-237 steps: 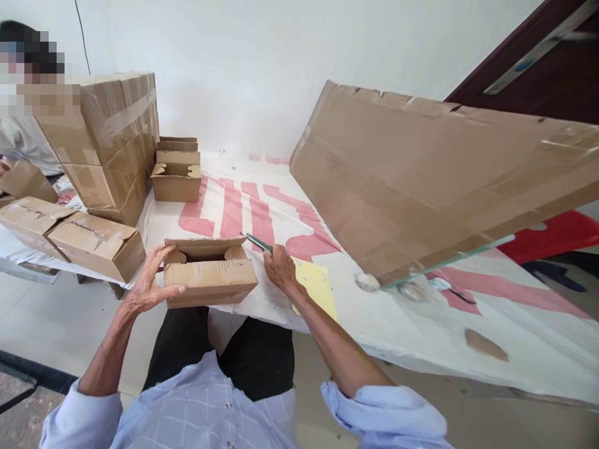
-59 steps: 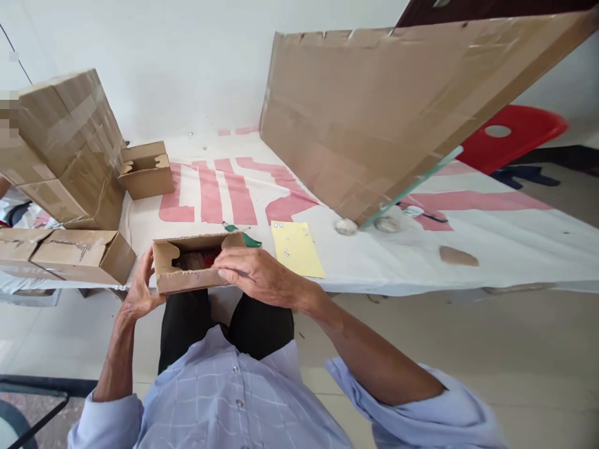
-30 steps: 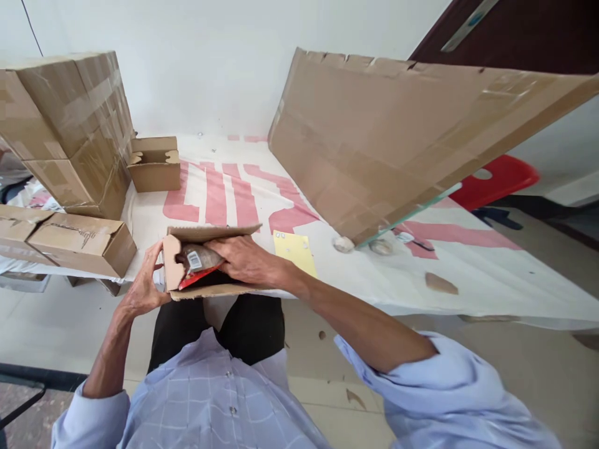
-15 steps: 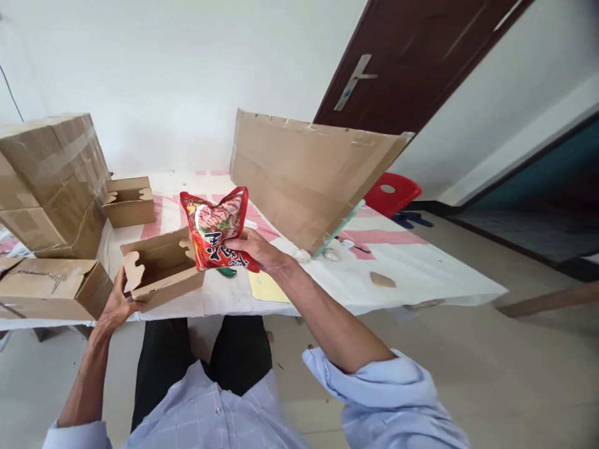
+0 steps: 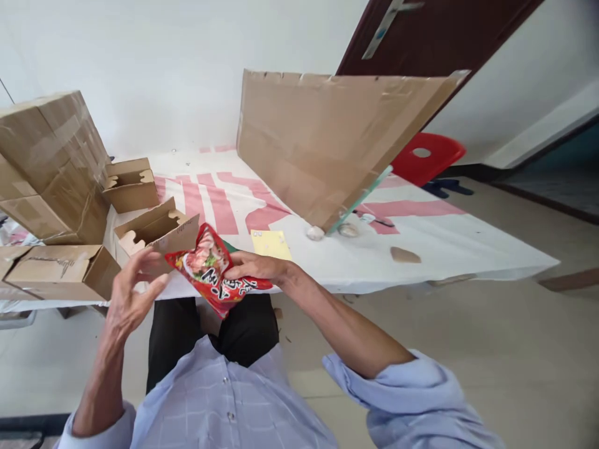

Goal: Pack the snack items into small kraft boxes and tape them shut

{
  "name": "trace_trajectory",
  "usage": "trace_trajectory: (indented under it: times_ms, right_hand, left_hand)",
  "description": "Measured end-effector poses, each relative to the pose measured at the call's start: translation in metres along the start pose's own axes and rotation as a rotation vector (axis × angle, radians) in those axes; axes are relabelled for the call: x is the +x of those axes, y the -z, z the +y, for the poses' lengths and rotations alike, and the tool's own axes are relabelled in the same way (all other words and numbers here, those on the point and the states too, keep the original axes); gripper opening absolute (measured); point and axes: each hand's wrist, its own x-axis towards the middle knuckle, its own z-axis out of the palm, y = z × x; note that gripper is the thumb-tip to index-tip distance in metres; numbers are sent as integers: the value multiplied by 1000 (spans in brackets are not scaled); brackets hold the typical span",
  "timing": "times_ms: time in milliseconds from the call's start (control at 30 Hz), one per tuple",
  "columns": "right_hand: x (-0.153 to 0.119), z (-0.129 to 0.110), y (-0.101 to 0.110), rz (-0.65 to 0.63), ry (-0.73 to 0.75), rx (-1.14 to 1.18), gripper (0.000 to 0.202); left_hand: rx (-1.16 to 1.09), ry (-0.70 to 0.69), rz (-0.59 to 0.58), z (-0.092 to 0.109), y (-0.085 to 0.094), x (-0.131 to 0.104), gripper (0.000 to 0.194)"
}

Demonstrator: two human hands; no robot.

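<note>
My right hand (image 5: 259,267) grips a red food packet (image 5: 210,265) by its right side, over the table's front edge. To the left, my left hand (image 5: 135,290) is apart from the packet, its fingers spread and curved, holding nothing. Just beyond that hand an open cardboard box (image 5: 175,237) with notched flaps sits on the table, tilted; its inside is mostly hidden. A yellow sheet (image 5: 271,244) lies behind my right hand, and part of a green object (image 5: 229,247) shows behind the packet.
A second small open box (image 5: 133,193) stands behind, beside a large taped carton (image 5: 56,168). A closed carton (image 5: 60,271) lies front left. A big cardboard panel (image 5: 322,137) stands mid-table on the cloth (image 5: 482,249); a red chair (image 5: 428,159) is behind it.
My left hand has let go of the open box and opened. My right hand has brought the packet lower and nearer, and the packet is turned. The camera view has shifted.
</note>
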Motion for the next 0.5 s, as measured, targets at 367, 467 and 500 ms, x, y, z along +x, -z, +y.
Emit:
trace_trajectory:
  times_ms: [367,467,500]
  right_hand:
    - [-3,20,-17,182,361,132,88]
    - [7,15,-29,454,555,18,66]
    - [11,13,-32,516,599,-10,58]
  left_hand:
    - [-407,243,174,19,-40,17,52]
    - [-486,174,179,26,-44,25,60]
    - [-505,162,139,29,-44,28,62]
